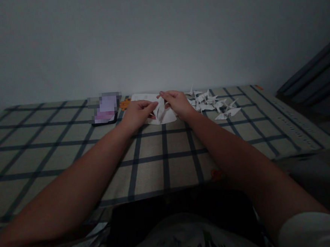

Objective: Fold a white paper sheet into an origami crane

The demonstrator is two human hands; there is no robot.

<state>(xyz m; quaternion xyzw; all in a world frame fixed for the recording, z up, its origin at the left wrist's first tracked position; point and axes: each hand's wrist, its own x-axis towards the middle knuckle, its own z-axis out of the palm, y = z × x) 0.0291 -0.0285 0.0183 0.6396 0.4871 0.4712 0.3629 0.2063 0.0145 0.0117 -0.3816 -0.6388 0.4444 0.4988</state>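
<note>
Between my two hands is a small piece of folded white paper (160, 108), standing upright in a narrow, pointed shape. My left hand (138, 112) pinches its left side between thumb and fingers. From the right, my right hand (177, 103) grips its upper edge, the thumb and forefinger near the top. A flat white sheet (168, 118) lies on the cloth beneath both hands, with faint marks at its far left corner. Just right of my right hand sits a cluster of several folded paper cranes (207, 101).
A checked tablecloth (151, 167) covers the table, which stands against a plain wall (159, 37). A phone (106, 108) with a lit, blurred screen lies left of my left hand. Dark curtain-like fabric (314, 77) hangs at the far right.
</note>
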